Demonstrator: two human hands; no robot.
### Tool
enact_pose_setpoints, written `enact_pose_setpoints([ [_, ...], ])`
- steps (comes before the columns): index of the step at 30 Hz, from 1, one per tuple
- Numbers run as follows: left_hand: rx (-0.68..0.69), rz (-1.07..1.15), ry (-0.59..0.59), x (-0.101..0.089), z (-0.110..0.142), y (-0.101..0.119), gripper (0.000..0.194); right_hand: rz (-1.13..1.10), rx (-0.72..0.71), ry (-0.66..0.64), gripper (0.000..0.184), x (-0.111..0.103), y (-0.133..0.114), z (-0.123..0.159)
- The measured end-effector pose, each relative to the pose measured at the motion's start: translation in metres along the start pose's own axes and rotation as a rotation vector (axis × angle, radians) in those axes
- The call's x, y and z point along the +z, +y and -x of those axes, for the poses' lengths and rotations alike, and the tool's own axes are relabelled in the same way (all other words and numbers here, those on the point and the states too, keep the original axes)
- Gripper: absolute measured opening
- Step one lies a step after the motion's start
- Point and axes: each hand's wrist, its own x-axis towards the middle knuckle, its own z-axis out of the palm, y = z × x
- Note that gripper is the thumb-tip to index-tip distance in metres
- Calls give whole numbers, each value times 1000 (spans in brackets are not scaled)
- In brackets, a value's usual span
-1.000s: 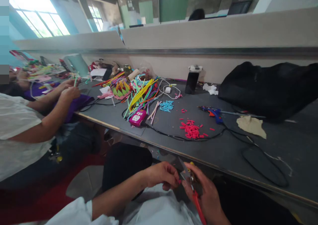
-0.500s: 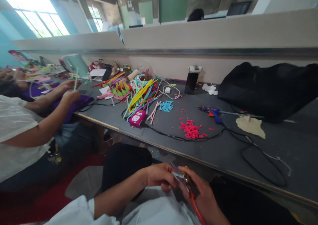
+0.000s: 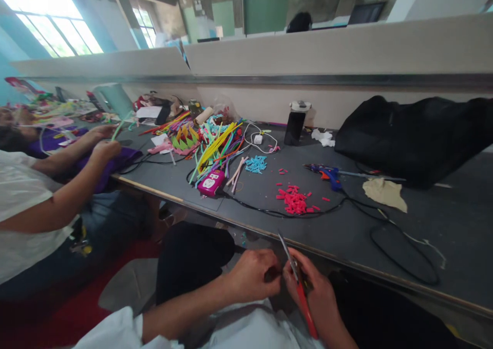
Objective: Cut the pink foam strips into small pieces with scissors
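Shifted since half a second earlier, the scissors [image 3: 301, 293] stand clear of the left hand [image 3: 252, 274], their blades tilted more steeply upward. Curled fingers close the left hand, though whether it pinches anything cannot be told, while the right hand [image 3: 316, 290] grips the scissors by their red handles, above the lap and just before the edge of the dark table [image 3: 335, 236]. Beyond lie short red pieces [image 3: 295, 202], short blue pieces [image 3: 256, 164] and a blue glue gun [image 3: 330, 177].
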Motion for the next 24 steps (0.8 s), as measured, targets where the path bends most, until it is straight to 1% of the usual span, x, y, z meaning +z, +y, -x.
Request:
enact_pose_setpoints([
  [2,-103,150,57,0,-3,1,4,11,6,38,37,-1,-1,0],
  [4,-262,441,144,-5,-8,4,2,21,14,98,41,-2,0,0],
  [6,-370,776,243,-13,-16,10,4,40,20,149,41,-2,0,0],
  [8,-378,1025,338,-22,-24,18,7,71,14,163,41,-1,1,-1],
  [10,-351,1158,394,-27,-30,27,9,108,-12,162,40,0,2,-1],
  [13,-334,1257,421,-27,-35,37,12,151,-65,181,40,2,5,0],
  [16,-337,1302,423,-21,-37,41,14,165,-81,175,42,3,9,2],
  [21,-357,1300,452,-14,-39,41,14,160,-43,123,43,1,7,4],
  [24,-362,1313,472,-13,-40,42,14,169,-21,130,43,1,4,5],
])
